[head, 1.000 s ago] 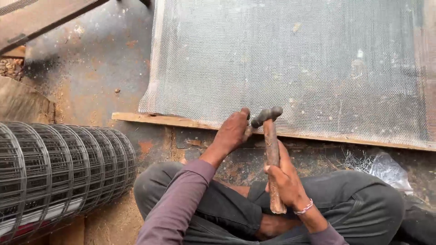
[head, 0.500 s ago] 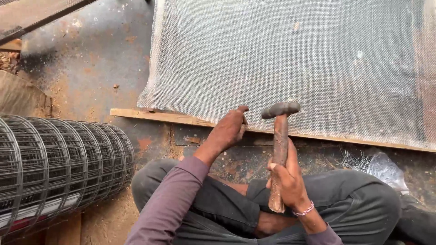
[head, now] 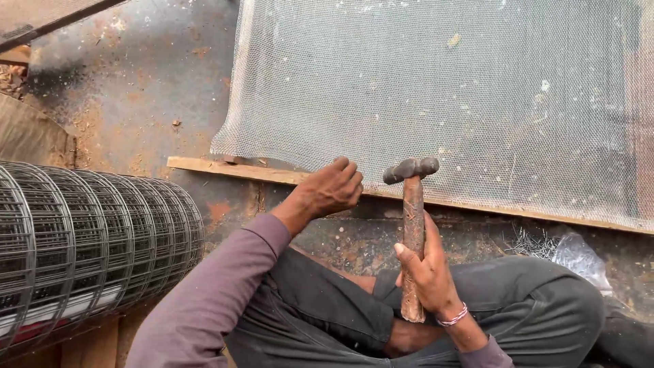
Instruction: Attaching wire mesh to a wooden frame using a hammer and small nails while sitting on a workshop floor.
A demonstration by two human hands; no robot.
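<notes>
Head view: your right hand (head: 428,272) is closed round the lower handle of the hammer (head: 412,225), which stands nearly upright, its dark head raised just above the strip (head: 225,167), the thin wooden batten that runs along the near edge of the mesh (head: 443,95). Your left hand (head: 330,191), just left of the hammer head, rests curled on the strip where mesh and wood meet; whether the fingers (head: 344,167) pinch a nail there cannot be told, the fingertips being hidden. To strike well from this grip, you would judge it wise to keep the low hold for swing, bring the head down square to the strip, and draw the left fingers clear of the landing spot before any full blow; light taps first would likely seat a fastener without bending it or tearing the fine mesh. The strip and mesh lie beyond your grip on a stained, rust-flecked floor (head: 136,88) scattered with sawdust. Left of the left arm lies a roll (head: 88,238) of heavier welded wire grid, on its side. Right of the hammer hand, near your knee, a clear bag (head: 572,249) holds what look like small nails.
</notes>
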